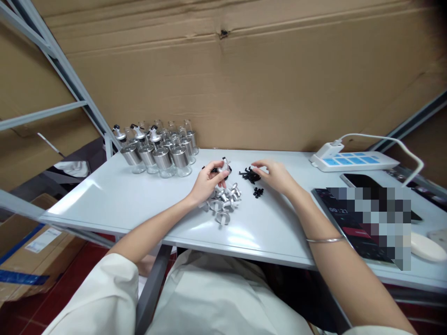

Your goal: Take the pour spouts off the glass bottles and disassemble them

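My left hand point(204, 184) is closed round a silver pourer spout point(225, 166) with black parts, held just above the table. Below it lies a heap of loose silver pourer tops point(223, 202) with round discs. My right hand point(275, 176) reaches over a pile of small black levers point(250, 175), its thumb and forefinger slightly apart at the pile's right edge. Nothing shows between those fingers. Just in front of the levers is a cluster of small black caps point(258, 192).
Several glass bottles with steel sleeves point(164, 160) stand at the back left, some fitted with pourers. On the right are a power strip point(359, 160) with a plugged-in charger point(329, 150), a phone point(363, 186) and a tablet point(335, 218), partly blurred out. A cardboard wall point(265, 93) closes the back.
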Demonstrator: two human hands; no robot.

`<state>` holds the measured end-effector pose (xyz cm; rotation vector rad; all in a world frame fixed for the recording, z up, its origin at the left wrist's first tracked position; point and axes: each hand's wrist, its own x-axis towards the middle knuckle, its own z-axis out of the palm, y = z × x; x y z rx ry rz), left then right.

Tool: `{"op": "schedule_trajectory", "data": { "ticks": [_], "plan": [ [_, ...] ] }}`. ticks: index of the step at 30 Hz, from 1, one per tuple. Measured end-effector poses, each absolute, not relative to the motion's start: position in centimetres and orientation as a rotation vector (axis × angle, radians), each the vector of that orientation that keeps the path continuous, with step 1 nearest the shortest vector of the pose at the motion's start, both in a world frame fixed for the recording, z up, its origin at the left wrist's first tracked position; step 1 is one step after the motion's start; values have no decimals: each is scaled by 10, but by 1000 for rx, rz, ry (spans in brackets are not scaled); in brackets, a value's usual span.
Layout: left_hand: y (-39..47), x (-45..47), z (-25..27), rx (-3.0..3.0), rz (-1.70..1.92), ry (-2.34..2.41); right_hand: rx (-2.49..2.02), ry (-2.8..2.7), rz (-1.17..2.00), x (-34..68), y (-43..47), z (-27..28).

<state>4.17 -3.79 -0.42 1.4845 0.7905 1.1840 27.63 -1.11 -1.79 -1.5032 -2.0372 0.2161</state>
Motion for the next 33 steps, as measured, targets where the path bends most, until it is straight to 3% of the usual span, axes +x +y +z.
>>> {"op": "schedule_trajectory", "data": {
  "ticks": [7,15,24,33],
  "plan": [
    [-43,40,-4,1632,1078,749,-995,-2015,77,239,-42,6],
    [-47,38,-2,1686,1014,713,-794,-2118,134,223,-48,2],
    [-46,33,1,2014,963,813,-934,-2162,243,220,-50,7],
    [-39,29,-2,2482,980,854,-1182,-1919,603,227,-51,15]
  ]
}}
